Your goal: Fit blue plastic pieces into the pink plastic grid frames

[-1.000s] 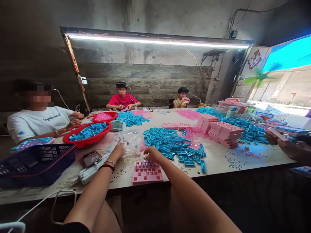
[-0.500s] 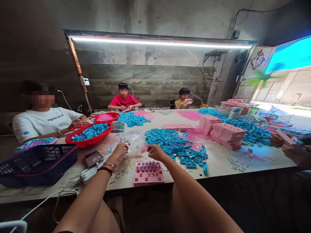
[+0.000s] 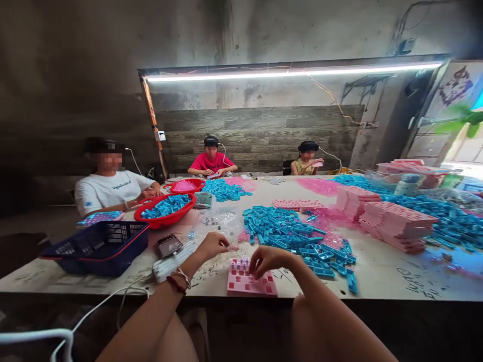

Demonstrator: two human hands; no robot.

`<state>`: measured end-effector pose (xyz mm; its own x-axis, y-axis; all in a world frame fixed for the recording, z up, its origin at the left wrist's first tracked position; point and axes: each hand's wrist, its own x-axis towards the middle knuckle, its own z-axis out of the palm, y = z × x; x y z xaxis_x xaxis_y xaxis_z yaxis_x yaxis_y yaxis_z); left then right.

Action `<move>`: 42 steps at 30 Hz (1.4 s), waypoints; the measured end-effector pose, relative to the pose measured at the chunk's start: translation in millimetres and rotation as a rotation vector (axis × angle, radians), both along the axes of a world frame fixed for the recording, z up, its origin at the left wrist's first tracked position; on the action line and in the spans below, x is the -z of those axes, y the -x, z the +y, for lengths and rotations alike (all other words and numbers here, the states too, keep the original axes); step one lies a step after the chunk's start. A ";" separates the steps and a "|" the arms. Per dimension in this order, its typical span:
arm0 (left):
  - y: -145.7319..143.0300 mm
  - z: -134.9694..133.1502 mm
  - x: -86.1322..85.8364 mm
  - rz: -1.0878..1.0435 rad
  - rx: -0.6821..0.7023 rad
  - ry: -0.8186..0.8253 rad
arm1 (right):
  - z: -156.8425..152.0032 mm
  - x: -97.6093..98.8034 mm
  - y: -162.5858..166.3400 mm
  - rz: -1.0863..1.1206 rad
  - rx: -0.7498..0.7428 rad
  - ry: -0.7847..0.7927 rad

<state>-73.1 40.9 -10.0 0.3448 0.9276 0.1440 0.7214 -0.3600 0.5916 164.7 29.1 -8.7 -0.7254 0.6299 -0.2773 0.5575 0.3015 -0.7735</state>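
Observation:
A pink block with rows of square holes lies near the table's front edge. Small clear-purple pieces stand in its back row. My right hand is over the block's right part, fingers bent down and pinched together; what they hold, if anything, is hidden. My left hand hovers to the left behind the block, thumb and fingers closed near small pink bits, and I cannot make out what is in them. Behind my right hand spreads a heap of blue plastic pieces. A clear plastic bag with small parts lies beyond my left hand.
A dark blue basket, a power bank and a white power strip are on the left. Red baskets hold blue and pink pieces. Pink blocks are stacked on the right. Several people sit around the table.
My right hand has come down from behind the pink block onto its right part. My left hand stays behind it on the left. The view has swung left.

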 end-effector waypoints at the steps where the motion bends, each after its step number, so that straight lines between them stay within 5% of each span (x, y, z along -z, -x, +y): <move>1: -3.2 -2.8 -0.5 -0.020 -0.006 0.033 | 2.0 1.8 0.3 0.001 0.001 -0.007; 5: -16.0 -12.2 -0.5 -0.124 0.010 0.169 | 9.2 8.2 3.1 0.073 0.071 0.001; 9: -22.2 -14.2 3.7 -0.115 0.024 0.130 | 15.0 12.3 6.3 0.130 0.150 -0.032; 16: -19.6 -5.1 14.3 0.009 0.064 0.167 | 22.0 16.2 7.3 0.253 0.435 -0.305; 26: -29.3 -7.7 21.9 0.092 0.125 0.060 | 20.3 13.3 9.3 0.071 0.342 -0.510; 42: -38.3 -17.3 20.9 0.207 0.177 -0.058 | 24.3 16.4 6.6 0.047 0.312 -0.411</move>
<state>-34.7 23.5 -30.9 0.5284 0.8425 0.1050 0.7475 -0.5203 0.4128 158.1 53.3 -25.0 -0.4911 0.8685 0.0672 0.6371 0.4107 -0.6522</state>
